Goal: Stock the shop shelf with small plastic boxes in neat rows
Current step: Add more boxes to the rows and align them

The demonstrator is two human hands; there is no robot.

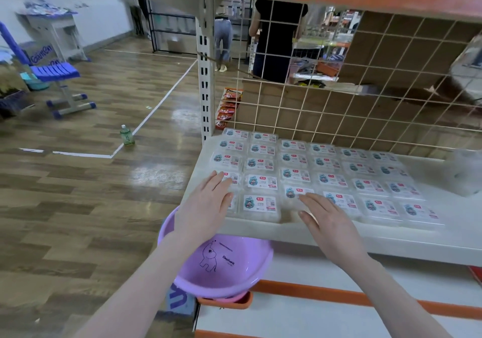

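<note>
Left hand flat, fingers straight, laid on the front-left clear plastic boxes with printed labels; right hand spread over the front row. White shelf nearly filled; purple plastic basin seen emptied. Straightening judged underway; front edges to be squared next.

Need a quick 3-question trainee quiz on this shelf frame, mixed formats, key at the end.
1. True or false: the left hand grips one of the small clear plastic boxes with white labels.
2. Where is the round purple plastic basin with an elephant drawing? A) on the wooden floor by the green bottle B) below the white shelf edge, under the left hand C) on the blue chair
3. Fill in: behind the boxes stands a cream wire ____ panel.

Key: 1 false, both hands lie flat with straight fingers on the front boxes, the right hand too; 2 B; 3 grid.
</note>
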